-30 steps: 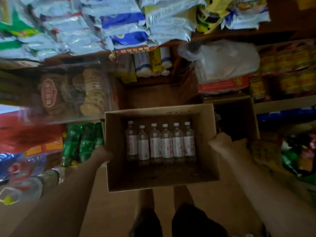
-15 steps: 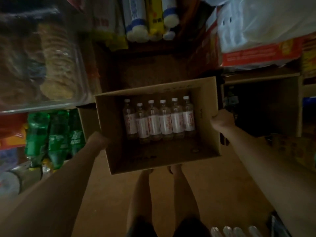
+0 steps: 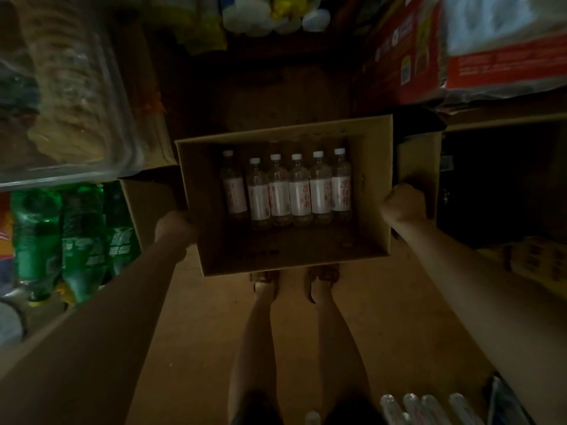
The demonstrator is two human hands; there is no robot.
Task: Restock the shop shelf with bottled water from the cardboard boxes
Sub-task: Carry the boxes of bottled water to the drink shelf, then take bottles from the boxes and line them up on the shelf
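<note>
While both hands carry it between them, the cardboard box (image 3: pixel 285 194) hangs level above the floor (image 3: pixel 196 317); the right hand (image 3: pixel 403 204) has its grip curled over the box's right wall near the hanging flap (image 3: pixel 418 176), fingers folded tight on the cardboard; the left hand (image 3: pixel 173 225) sits against the left wall, mostly hidden behind it, so I cannot tell how its grip lies. Inside, six water bottles (image 3: pixel 287 188) stand in a single row against the far wall, white caps up, the near half of the box bare. Compared with a second ago the box sits lower and closer to the dark shelf opening (image 3: pixel 276 87) ahead, and the view has tipped down so the person's legs and sandalled feet show beneath it; I judge the box is being lowered to the floor in front of the shelf, so the bottles can be lifted out next. The bottle labels are white with red characters, too blurred to read; to the left, green soda bottles (image 3: pixel 73 240) bear white characters, equally unreadable; at upper right a red carton (image 3: pixel 408 53) carries small print and a square code I cannot make out.
</note>
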